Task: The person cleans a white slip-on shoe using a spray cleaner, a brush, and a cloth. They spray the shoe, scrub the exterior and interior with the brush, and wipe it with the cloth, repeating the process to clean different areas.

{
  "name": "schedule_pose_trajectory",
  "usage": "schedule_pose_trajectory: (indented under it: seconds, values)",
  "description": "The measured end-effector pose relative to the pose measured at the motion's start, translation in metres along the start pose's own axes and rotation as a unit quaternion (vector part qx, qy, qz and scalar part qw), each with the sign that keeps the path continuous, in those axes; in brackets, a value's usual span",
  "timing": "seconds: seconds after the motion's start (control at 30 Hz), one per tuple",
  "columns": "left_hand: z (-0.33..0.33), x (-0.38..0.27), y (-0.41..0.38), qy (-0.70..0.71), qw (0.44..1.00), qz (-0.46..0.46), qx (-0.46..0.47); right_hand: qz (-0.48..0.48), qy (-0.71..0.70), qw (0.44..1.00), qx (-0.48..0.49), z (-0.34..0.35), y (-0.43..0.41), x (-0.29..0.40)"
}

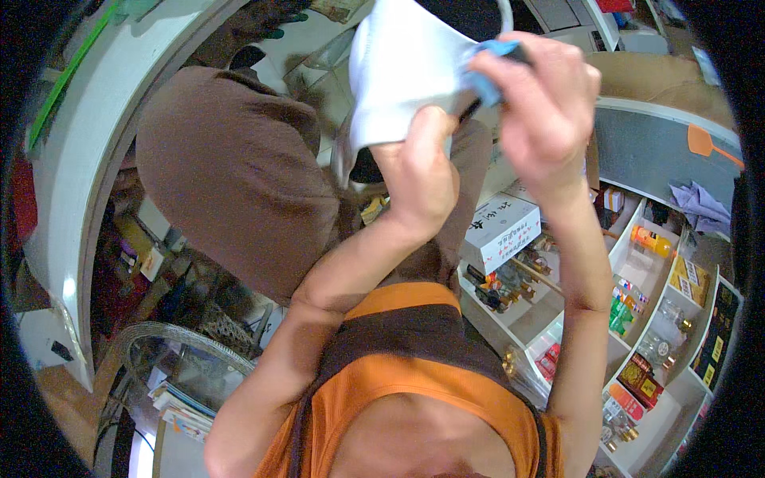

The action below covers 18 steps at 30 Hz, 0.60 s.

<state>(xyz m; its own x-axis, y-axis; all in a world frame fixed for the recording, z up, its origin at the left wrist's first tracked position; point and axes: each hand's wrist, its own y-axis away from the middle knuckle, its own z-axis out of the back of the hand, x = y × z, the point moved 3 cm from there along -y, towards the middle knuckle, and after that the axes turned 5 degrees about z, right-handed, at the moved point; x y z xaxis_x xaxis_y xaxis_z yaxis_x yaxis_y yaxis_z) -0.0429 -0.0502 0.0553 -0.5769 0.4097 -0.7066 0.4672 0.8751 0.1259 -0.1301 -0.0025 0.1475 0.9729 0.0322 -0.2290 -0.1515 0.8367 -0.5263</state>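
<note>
A smooth white object (412, 66) with a banded lower edge is held up above my knees; its exact kind is unclear. My left hand (421, 170) grips that lower edge, thumb on the outside and fingers hidden behind it. At the object's right side, my right hand (544, 107) pinches a small blue item (487, 71) with a dark part, against or very close to the white surface. Motion blurs this hand and the blue item, so whether it is a cloth or a tool cannot be told. A dark hollow shows below the white edge.
Open shelving at right holds bottles, a white printed carton (502, 230) and an orange-drink bottle (651, 241). An orange spatula (705, 143) lies on the grey top beside crumpled purple cloth (699, 203). A curved white counter edge (89, 155) and a glass-topped round table (191, 364) stand left.
</note>
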Motion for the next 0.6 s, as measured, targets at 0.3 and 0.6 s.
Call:
schedule_pose_trajectory:
  seconds: [0.3,0.6]
  values:
    - [-0.009,0.002,0.002,0.084,0.995,-0.017,-0.058,-0.013,-0.017,1.000,-0.006,0.005,-0.001,0.016]
    - [-0.005,0.005,-0.009,0.063,0.998,-0.003,-0.016,0.026,0.019,0.999,-0.013,-0.011,-0.004,-0.015]
